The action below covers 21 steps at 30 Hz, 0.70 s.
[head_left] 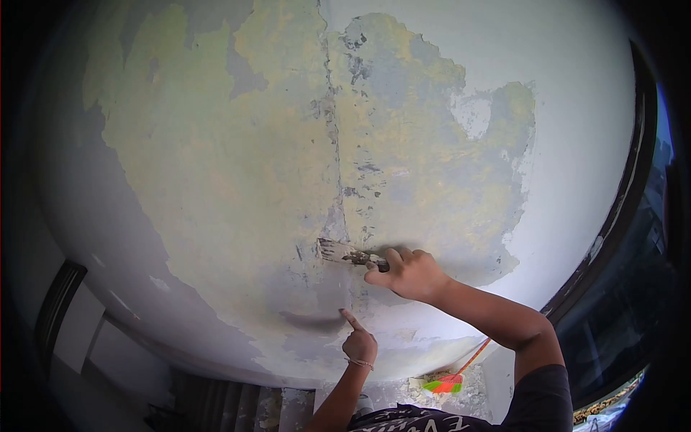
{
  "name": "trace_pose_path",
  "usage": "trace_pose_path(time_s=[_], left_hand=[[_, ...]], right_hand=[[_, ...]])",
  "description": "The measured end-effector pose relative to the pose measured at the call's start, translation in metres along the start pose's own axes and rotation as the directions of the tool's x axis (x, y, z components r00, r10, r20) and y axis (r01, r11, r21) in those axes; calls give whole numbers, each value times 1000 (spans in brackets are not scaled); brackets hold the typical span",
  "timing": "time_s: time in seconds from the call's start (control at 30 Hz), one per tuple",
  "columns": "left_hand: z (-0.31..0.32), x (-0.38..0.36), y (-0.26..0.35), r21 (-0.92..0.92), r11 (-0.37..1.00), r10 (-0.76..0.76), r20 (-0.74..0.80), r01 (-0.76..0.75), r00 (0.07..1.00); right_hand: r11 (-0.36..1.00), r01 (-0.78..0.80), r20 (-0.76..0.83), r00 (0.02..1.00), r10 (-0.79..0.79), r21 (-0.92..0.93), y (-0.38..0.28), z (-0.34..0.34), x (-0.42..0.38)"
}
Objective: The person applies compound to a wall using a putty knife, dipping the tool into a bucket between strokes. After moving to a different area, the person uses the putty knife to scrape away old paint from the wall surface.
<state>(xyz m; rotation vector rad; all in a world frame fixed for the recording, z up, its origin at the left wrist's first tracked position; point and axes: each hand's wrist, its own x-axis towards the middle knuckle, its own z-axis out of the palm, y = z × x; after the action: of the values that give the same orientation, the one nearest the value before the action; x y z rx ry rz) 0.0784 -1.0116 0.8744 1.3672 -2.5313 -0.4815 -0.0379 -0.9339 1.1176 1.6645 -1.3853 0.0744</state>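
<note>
A scraper [345, 253] with a stained, paint-smeared blade is in my right hand [412, 275], which is closed round its handle. The blade lies against the wall [237, 165], at the lower end of a long vertical crack [335, 144]. Lower down, my left hand [360, 344] has its index finger stretched out to the wall, while the other fingers are curled in; it holds nothing that I can see. A bracelet circles the left wrist. Around the crack the paint has peeled, leaving yellowish-green and grey patches.
Below on the floor is a red and green broom head [444, 383] with an orange handle, among debris. Steps [230, 407] show at the bottom left. A dark window frame [620, 209] borders the wall at right, and a dark-framed opening [61, 306] is at left.
</note>
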Motion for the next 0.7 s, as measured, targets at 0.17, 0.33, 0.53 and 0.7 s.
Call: trace_pose_path(time_s=[0.17, 0.33, 0.53, 0.7], left_hand=[[-1, 0, -8, -3, 999, 34, 13, -34, 999], [-5, -1, -8, -13, 1000, 24, 51, -24, 998], [-4, 0, 2, -77, 997, 6, 47, -3, 999], [-13, -3, 12, -187, 982, -13, 75, 27, 997]], right_hand=[[999, 17, 63, 998, -14, -45, 20, -6, -30], [999, -14, 152, 988, 20, -45, 33, -24, -70], [999, -1, 97, 995, -3, 44, 33, -39, -75], [997, 49, 51, 997, -52, 51, 15, -36, -24]])
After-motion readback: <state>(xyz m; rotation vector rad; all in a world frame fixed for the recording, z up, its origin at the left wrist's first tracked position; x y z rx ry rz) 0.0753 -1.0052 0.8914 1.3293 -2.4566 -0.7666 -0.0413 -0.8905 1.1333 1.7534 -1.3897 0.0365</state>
